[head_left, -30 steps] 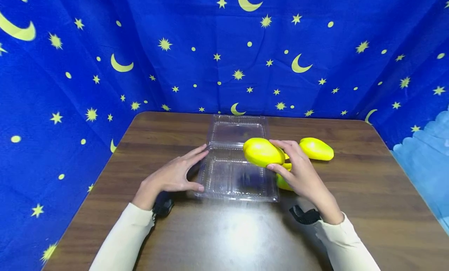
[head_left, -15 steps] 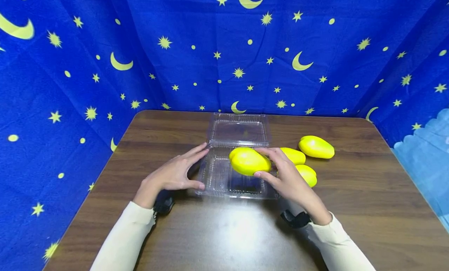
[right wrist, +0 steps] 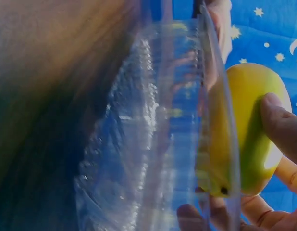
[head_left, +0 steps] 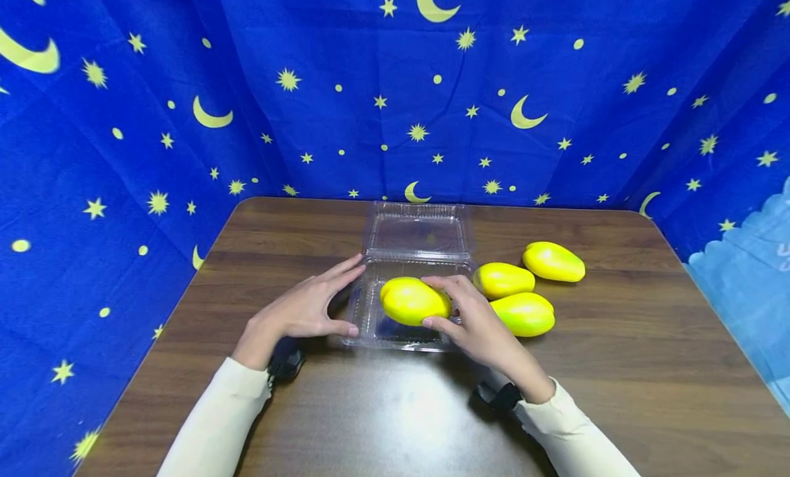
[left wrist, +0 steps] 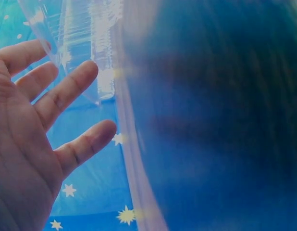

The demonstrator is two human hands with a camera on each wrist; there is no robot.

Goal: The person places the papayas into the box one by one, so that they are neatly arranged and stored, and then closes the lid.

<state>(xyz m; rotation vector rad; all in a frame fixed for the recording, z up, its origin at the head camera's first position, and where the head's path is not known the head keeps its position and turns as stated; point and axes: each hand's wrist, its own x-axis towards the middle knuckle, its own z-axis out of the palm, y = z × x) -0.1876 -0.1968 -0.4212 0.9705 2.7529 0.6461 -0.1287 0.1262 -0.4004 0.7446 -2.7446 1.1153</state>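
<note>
Over the base of a clear plastic hinged container [head_left: 373, 326], my right hand [head_left: 478, 326] grips a yellow mango [head_left: 413, 302] between thumb and fingers. In the right wrist view the held mango [right wrist: 254, 130] is partly behind the container's clear rim [right wrist: 230, 125]. My left hand [head_left: 302, 306] lies at the container's left edge, its fingers spread and touching or very near the rim. The left wrist view shows that hand [left wrist: 43, 125] with separated fingers and nothing held, close to the clear plastic wall [left wrist: 100, 48].
Right of the container, three more yellow mangoes lie on the brown wooden table [head_left: 617, 367]: one mango [head_left: 506, 280] by the rim, another mango [head_left: 524, 314] nearer, a third mango [head_left: 554, 261] farther back. The raised lid [head_left: 420, 230] is at the back, before a blue star-patterned curtain [head_left: 345, 120].
My right hand has carried the mango leftward and down, over the middle of the container's base. The mangoes behind it have come into view. My left hand has stayed still.
</note>
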